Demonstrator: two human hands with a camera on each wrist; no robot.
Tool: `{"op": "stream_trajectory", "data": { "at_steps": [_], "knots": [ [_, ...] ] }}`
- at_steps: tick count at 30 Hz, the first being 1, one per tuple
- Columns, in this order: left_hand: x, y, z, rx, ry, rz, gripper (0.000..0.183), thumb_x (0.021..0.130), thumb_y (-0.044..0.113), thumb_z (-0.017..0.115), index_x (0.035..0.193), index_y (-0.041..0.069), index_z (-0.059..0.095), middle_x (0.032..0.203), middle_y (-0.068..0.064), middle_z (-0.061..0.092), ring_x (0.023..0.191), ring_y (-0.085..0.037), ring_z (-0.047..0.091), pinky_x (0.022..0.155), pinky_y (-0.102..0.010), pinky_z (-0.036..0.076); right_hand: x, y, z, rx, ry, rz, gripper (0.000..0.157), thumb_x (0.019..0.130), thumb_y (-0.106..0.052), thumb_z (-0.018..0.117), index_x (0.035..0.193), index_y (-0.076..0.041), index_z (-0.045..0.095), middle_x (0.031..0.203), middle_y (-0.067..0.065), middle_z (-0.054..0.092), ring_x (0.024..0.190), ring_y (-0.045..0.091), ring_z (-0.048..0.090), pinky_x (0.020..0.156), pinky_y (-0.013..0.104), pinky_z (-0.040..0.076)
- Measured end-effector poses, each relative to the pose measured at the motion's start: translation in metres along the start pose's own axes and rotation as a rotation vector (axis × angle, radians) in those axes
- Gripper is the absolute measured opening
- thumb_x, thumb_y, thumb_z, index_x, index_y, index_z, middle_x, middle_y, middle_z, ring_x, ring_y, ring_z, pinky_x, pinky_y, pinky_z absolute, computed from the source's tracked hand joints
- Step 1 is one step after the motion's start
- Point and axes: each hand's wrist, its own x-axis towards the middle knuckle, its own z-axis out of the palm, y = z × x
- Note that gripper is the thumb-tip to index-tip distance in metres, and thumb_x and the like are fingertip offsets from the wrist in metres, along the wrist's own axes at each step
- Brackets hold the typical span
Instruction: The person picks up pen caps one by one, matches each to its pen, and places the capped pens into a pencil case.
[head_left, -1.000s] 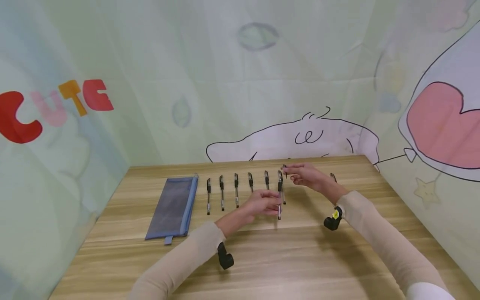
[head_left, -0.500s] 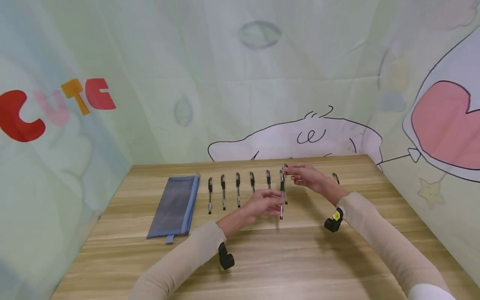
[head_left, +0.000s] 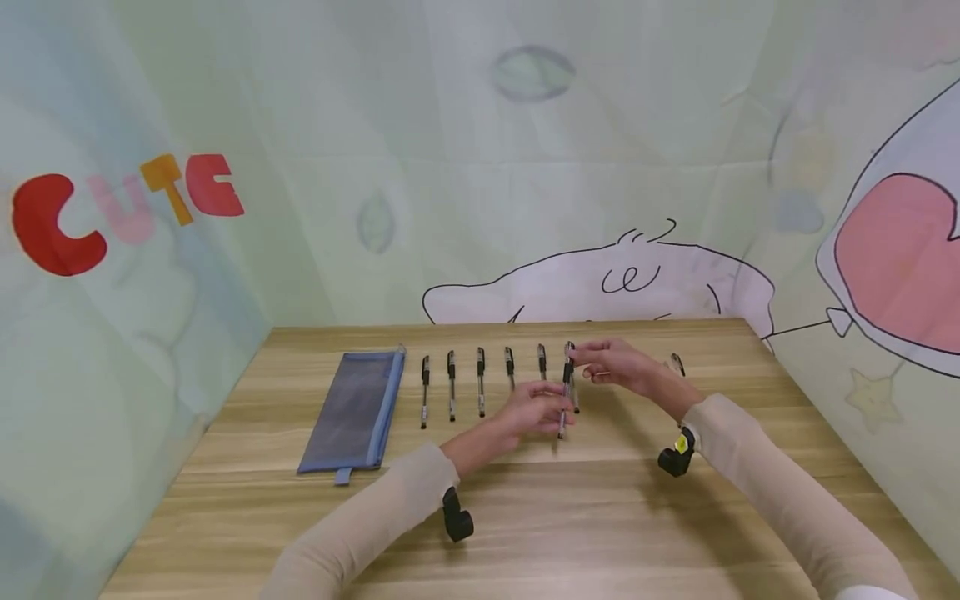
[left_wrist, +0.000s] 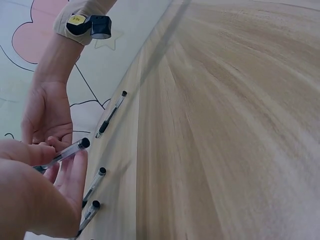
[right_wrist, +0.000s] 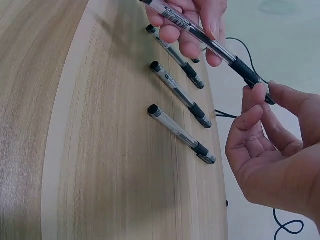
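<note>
A clear-barrelled pen with a black grip section is held tilted above the table between both hands. My left hand pinches its barrel between thumb and fingers, near the lower end. At its upper, black end, my right hand pinches with thumb and fingertips, which partly hide that end in the right wrist view. Several similar pens lie in a row on the table, among them a pen at the row's left end and a pen below the hands in the right wrist view.
A blue mesh zip pouch lies flat left of the pens. Another pen lies at the right, partly behind the right forearm. The wooden table meets a printed cloth backdrop along its back edge.
My right hand, with a small dark piece in its fingertips, has come down to the held pen's upper end. The left hand keeps its hold. The head view has shifted slightly.
</note>
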Motion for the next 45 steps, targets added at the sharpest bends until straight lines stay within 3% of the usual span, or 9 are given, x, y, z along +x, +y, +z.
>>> {"op": "stream_trajectory", "data": {
  "at_steps": [8,13,22,28,35,41,45],
  "knots": [
    [0.002,-0.001,0.001,-0.004,0.010,0.008,0.032,0.097,0.009,0.067,0.127,-0.002,0.066,0.119,-0.022,0.073,0.099,-0.026,0.076,0.088,-0.033,0.063,-0.001,0.002,0.005,-0.047,0.036,-0.034,0.050,0.105,-0.027,0.060,0.137,0.010,0.055,0.105,-0.002,0.067,0.066,0.001,0.052,0.063,0.015,0.048],
    [0.001,-0.001,-0.001,0.012,0.014,-0.012,0.031,0.098,0.009,0.066,0.127,-0.002,0.066,0.119,-0.023,0.072,0.091,-0.020,0.076,0.088,-0.032,0.063,0.002,0.006,0.009,-0.059,0.021,-0.037,0.050,0.105,-0.025,0.059,0.141,0.010,0.052,0.100,-0.004,0.065,0.055,0.001,0.039,0.052,0.015,0.034],
    [0.006,0.010,-0.008,0.038,0.069,-0.044,0.031,0.093,0.008,0.073,0.121,-0.004,0.070,0.110,-0.021,0.076,0.074,-0.012,0.074,0.082,-0.032,0.064,0.005,0.004,0.015,0.076,0.043,0.020,0.045,0.105,-0.018,0.059,0.142,0.007,0.051,0.094,-0.007,0.063,0.060,0.002,0.038,0.059,0.016,0.036],
    [0.007,0.013,-0.002,-0.020,0.134,-0.035,0.018,0.090,0.001,0.075,0.107,-0.004,0.075,0.102,-0.021,0.078,0.068,-0.010,0.073,0.083,-0.029,0.063,0.006,0.005,0.020,0.066,0.080,0.026,0.039,0.104,-0.016,0.060,0.135,0.007,0.058,0.093,-0.007,0.070,0.056,0.002,0.035,0.057,0.016,0.034],
    [0.009,0.008,-0.001,0.028,0.195,-0.001,0.022,0.087,-0.001,0.077,0.108,-0.008,0.074,0.096,-0.017,0.079,0.076,-0.015,0.076,0.069,-0.021,0.062,0.005,0.011,0.019,0.071,0.096,0.051,0.033,0.104,-0.015,0.059,0.131,0.005,0.062,0.090,-0.005,0.069,0.059,0.003,0.037,0.058,0.016,0.035],
    [0.008,0.009,-0.004,0.080,0.134,0.011,0.021,0.089,0.005,0.077,0.108,-0.004,0.074,0.097,-0.018,0.079,0.090,-0.028,0.078,0.081,-0.035,0.065,0.003,0.013,0.021,0.045,0.131,0.034,0.046,0.104,-0.026,0.062,0.138,0.005,0.059,0.094,-0.006,0.065,0.064,0.002,0.043,0.059,0.016,0.040],
    [0.008,0.012,-0.002,0.082,0.106,-0.018,0.023,0.090,0.007,0.077,0.110,-0.002,0.073,0.101,-0.017,0.078,0.093,-0.028,0.077,0.084,-0.037,0.064,-0.001,0.011,0.018,0.049,0.128,0.024,0.052,0.104,-0.028,0.061,0.142,0.007,0.053,0.103,-0.004,0.064,0.069,0.003,0.049,0.064,0.016,0.045]
  ]
}}
